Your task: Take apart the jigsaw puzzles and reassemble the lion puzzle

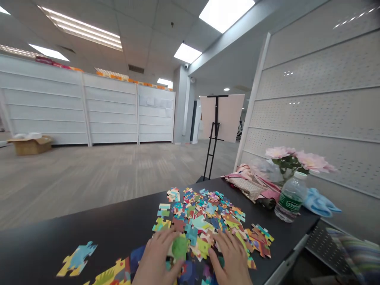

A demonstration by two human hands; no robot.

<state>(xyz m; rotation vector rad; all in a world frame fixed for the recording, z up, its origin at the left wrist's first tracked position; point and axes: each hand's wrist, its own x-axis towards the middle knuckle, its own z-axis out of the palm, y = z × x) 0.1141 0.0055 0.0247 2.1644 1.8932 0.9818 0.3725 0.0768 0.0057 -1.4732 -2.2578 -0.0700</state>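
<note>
A heap of colourful jigsaw puzzle pieces is spread over the black table. My left hand rests on the near left part of the heap, fingers stretched forward and thumb apart. Close beside its fingers and thumb is a piece with a round green shape. On the heap's near right side lies my right hand, also open, its thumb pointing towards the left. Pieces under both palms are partly hidden. Off to the left, a blue and yellow cluster of pieces lies apart, with a yellow and red section at the bottom edge.
A water bottle stands at the right, near pink flowers, a patterned cloth bag and a blue cloth. Beyond the table are an easel, white shelving panels and a cardboard box.
</note>
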